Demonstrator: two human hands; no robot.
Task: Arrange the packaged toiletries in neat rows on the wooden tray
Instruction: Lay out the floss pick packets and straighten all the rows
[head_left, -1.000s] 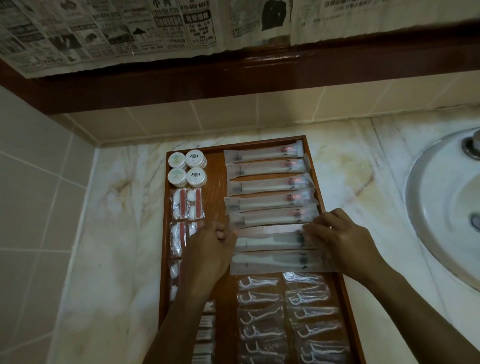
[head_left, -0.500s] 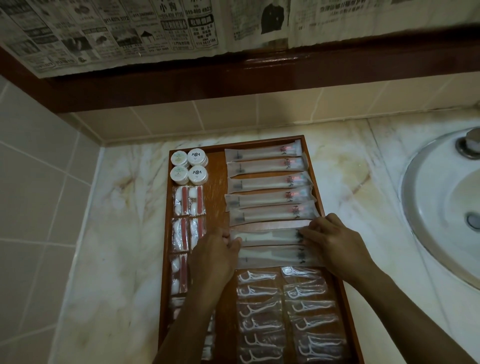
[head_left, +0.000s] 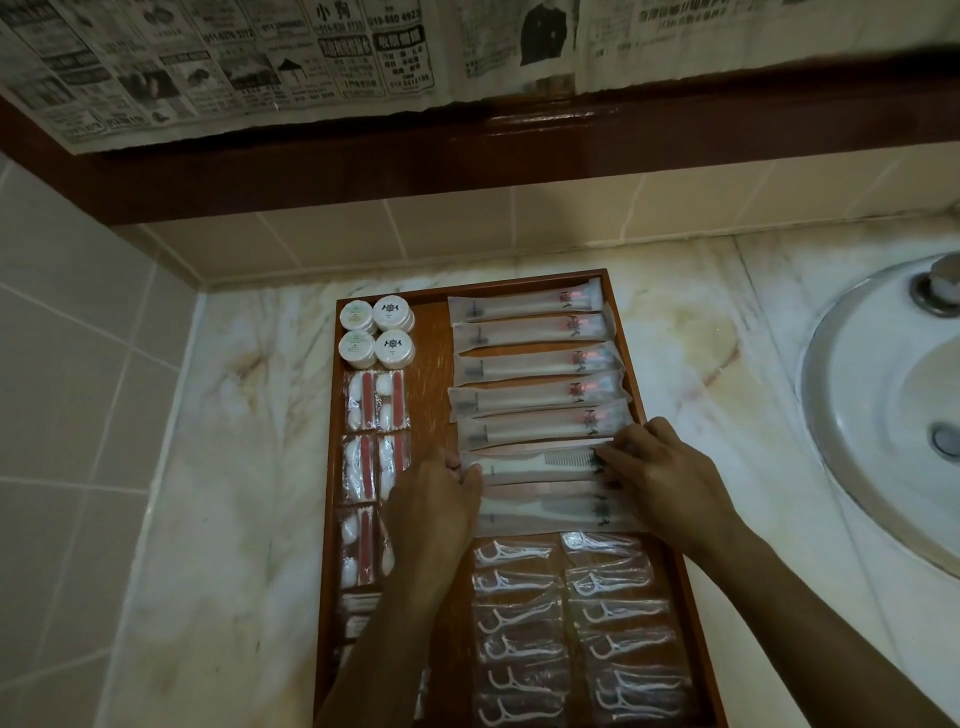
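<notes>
The left hand is pinching the left end of a comb packet, fingers curled in against the wrapper's edge. The right hand is gripping the same packet at its right end, fingertips pressing down on the wrapper beside the comb's teeth. The packet is lying crosswise on the wooden tray, in the right-hand column, and a second comb packet is sitting just below it, nearer the person.

Beyond the held packet, five toothbrush packets are lying in a stacked row that is reaching the tray's far edge, each one slightly overlapping or touching the next. Nearer the person, floss pick packets are lying in two columns down to the tray's near end. Along the tray's left side, four round white containers are sitting in a square at the far corner, and clear cotton swab packets with red strips are running in pairs below them; the left forearm is covering the lowest ones.

The tray is resting on a marbled surface against a tiled wall. A white sink is sitting to the right, well apart from the tray. Newspaper sheets are hanging above a dark wooden ledge.
</notes>
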